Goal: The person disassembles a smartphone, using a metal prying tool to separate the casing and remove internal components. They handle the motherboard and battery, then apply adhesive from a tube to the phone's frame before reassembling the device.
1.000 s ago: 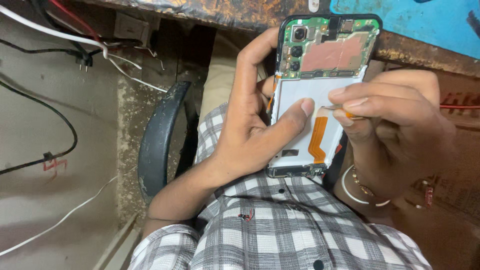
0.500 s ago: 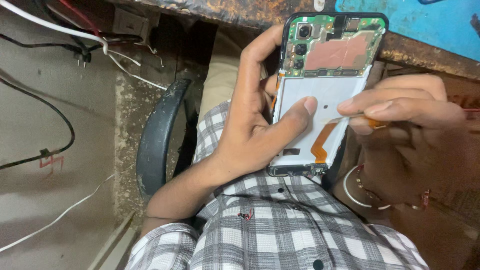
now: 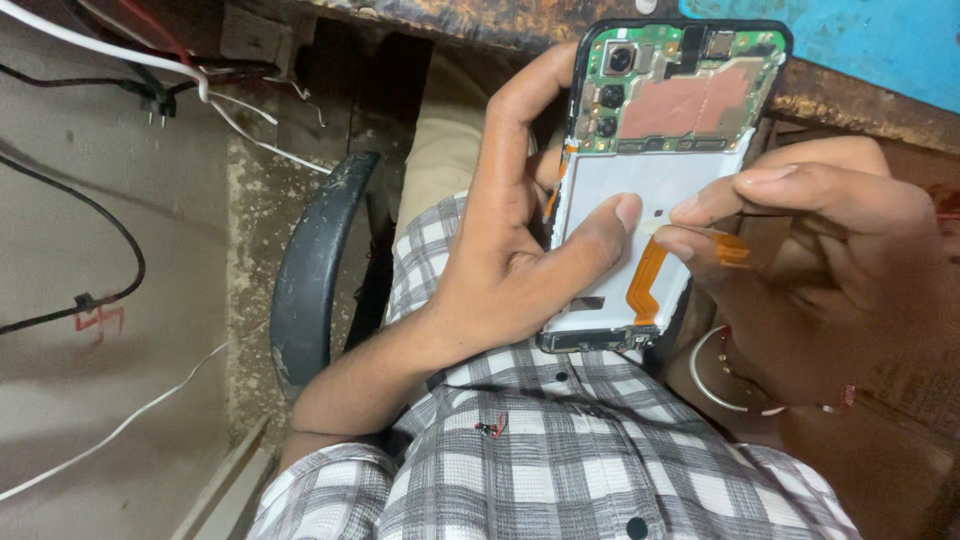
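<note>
Orange flex cable ran lengthwise down the opened phone, gripped by the left hand, at frame centre; right hand fingertips, nearer, apparently pinched its upper end.

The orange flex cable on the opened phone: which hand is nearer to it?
Right. The right hand pinches the orange flex cable at its upper end with its fingertips; the left hand grips the phone, thumb on the white battery beside it.

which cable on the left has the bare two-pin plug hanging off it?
The upper black cable at top left: it ends in the two-pin plug. The lower black cable just loops across the wall; the white cable runs past.
</note>
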